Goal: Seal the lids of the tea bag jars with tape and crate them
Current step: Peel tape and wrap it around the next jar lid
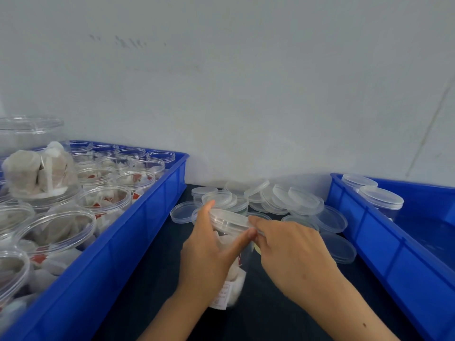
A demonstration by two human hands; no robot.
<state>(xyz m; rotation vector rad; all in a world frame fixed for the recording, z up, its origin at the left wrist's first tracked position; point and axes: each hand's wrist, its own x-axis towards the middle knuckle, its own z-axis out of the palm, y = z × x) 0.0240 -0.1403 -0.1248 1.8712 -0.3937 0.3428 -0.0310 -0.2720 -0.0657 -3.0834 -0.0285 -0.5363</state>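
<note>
A clear plastic jar (232,279) of tea bags is tilted between my hands above the dark table, a clear lid (230,217) on its top. My left hand (209,252) grips the jar's side, thumb stretched to the lid's rim. My right hand (293,252) pinches at the lid's right rim; something yellowish, maybe tape (257,248), peeks from under its fingers. Whether tape lies on the rim I cannot tell. The blue crate (384,244) on the right holds two lidded jars (380,199) at its far end.
A blue crate (118,254) on the left is packed with several open jars of tea bags (105,200). A heap of loose clear lids (283,200) lies on the dark table (152,279) behind my hands. A grey wall stands close behind.
</note>
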